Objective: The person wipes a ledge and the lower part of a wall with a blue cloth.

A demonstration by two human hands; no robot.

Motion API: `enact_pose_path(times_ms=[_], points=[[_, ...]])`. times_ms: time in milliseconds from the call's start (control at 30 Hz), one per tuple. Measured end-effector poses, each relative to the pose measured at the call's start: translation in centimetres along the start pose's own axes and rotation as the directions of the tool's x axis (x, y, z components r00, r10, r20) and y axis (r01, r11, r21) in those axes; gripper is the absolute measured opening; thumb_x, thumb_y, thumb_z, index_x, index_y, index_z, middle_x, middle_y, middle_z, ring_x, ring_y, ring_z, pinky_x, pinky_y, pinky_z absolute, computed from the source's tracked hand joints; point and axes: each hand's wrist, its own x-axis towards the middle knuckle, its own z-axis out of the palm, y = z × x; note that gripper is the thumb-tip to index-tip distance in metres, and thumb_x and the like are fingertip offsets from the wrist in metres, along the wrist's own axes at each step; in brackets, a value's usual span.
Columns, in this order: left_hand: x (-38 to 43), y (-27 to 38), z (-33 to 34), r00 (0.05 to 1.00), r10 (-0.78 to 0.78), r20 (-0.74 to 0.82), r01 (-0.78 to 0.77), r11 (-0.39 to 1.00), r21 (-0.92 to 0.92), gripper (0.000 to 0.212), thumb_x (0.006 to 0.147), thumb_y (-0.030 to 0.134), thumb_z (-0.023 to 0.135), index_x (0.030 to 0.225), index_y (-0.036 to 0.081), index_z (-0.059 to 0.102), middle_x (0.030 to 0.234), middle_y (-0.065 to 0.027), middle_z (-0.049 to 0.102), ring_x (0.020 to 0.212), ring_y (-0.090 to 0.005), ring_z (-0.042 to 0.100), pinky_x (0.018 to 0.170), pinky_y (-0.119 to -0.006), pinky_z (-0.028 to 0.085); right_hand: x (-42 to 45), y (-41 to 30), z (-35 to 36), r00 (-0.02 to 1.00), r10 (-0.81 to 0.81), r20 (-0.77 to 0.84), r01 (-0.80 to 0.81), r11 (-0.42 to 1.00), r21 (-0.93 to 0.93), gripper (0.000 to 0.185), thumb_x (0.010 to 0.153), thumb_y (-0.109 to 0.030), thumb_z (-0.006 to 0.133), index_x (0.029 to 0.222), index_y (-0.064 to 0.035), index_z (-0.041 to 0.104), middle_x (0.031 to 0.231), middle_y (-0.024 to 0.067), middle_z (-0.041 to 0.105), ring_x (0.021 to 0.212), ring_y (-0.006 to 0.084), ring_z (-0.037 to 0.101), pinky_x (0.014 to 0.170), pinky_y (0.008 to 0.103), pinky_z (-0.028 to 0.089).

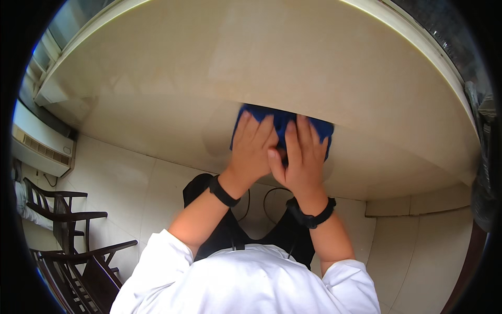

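Note:
A dark blue cloth (288, 117) lies against a smooth, glossy cream surface (168, 110) in front of me. Both palms press on it. My left hand (253, 143) covers its left half, fingers stretched towards the top edge. Over the right half is my right hand (304, 157), its fingers spread and its thumb touching or nearly touching the left hand. The cloth's straight upper edge meets a line across the cream surface. Much of the cloth is hidden under the hands, and the fingers are slightly blurred.
Dark wooden armchairs (84, 259) stand on the pale tiled floor (113, 165) at the left. A white vented appliance (43, 145) is mounted beyond them. Thin dark cable (264, 202) loops between my legs. Dark, bag-like items (484, 176) sit at the far right edge.

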Motion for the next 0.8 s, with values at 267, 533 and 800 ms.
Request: enact_pose_path(times_ms=[267, 533, 800], points=[[0.8, 1.0, -0.5, 0.999, 0.026, 0.028, -0.026, 1.000, -0.007, 0.021, 0.068, 0.018, 0.060, 0.084, 0.006, 0.063, 0.116, -0.0123, 0.058, 0.106, -0.0283, 0.052, 0.101, -0.046, 0.037, -0.4, 0.2, 0.6, 0.995, 0.010, -0.102, 0.002, 0.993, 0.115, 0.048, 0.080, -0.026, 0.064, 0.119, 0.0009, 0.055, 0.124, 0.0205, 0.056, 0.103, 0.0319, 0.057, 0.089, 0.0447, 0.040], [-2.1, 0.6, -0.1, 0.996, 0.023, 0.085, -0.026, 0.999, 0.028, 0.024, 0.070, 0.021, 0.061, 0.086, 0.004, 0.062, 0.121, -0.0186, 0.055, 0.109, -0.0314, 0.050, 0.101, -0.049, 0.036, -1.7, 0.2, 1.0, 1.000, 0.000, -0.030, 0.004, 0.989, 0.145, 0.047, 0.078, -0.026, 0.064, 0.117, -0.0011, 0.057, 0.127, 0.0181, 0.055, 0.104, 0.0289, 0.058, 0.089, 0.0425, 0.040], [0.1, 0.4, -0.9, 0.989, -0.039, 0.141, 0.025, 0.994, 0.104, 0.042, 0.068, 0.020, 0.062, 0.106, 0.002, 0.061, 0.120, -0.0154, 0.053, 0.112, -0.0315, 0.048, 0.103, -0.049, 0.035, -3.1, 6.4, -0.4, 0.947, 0.103, -0.303, -0.179, 0.955, -0.236, 0.039, 0.084, -0.018, 0.053, 0.117, 0.0024, 0.056, 0.126, 0.0245, 0.052, 0.118, 0.0374, 0.046, 0.100, 0.0518, 0.029]])
